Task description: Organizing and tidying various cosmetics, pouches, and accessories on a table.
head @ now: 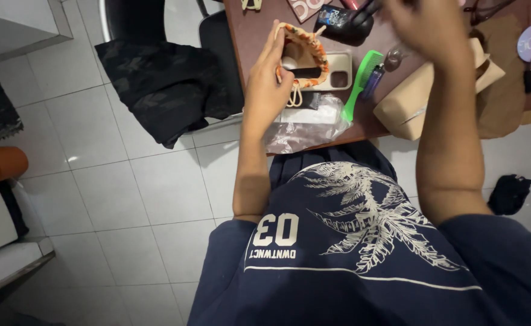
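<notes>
Left hand point(267, 90): fingers straight up along the left side of the braided loop point(305, 54), thumb tucked under its lower curve; gripping it, wrist low at the table's near edge.
Right hand point(419, 24): raised over the far side of the table point(250, 30), blurred; cannot tell whether open or closed, or whether it holds anything.
Loop: orange and cream, held upright just above the phone point(332, 72), near the table's near-left corner.
Arms: both forearms reach forward from the lap, left close to the table's left edge, right crossing the near edge further along.
Risk, loop: the hold looks light, thumb and fingertips only; a tug could slip it down onto the phone.
Risk, bag: clear plastic bag point(305, 130) hangs partly over the near edge under the left wrist; a drag of the wrist could pull it off onto the floor.
Risk, clutter: green comb point(360, 81), lighter point(374, 78), tan pouch point(410, 102) and dark tube point(344, 21) sit crowded below the right hand; a fast sweep could knock them.
Beside: black cloth point(163, 84) on a chair left of the table.
</notes>
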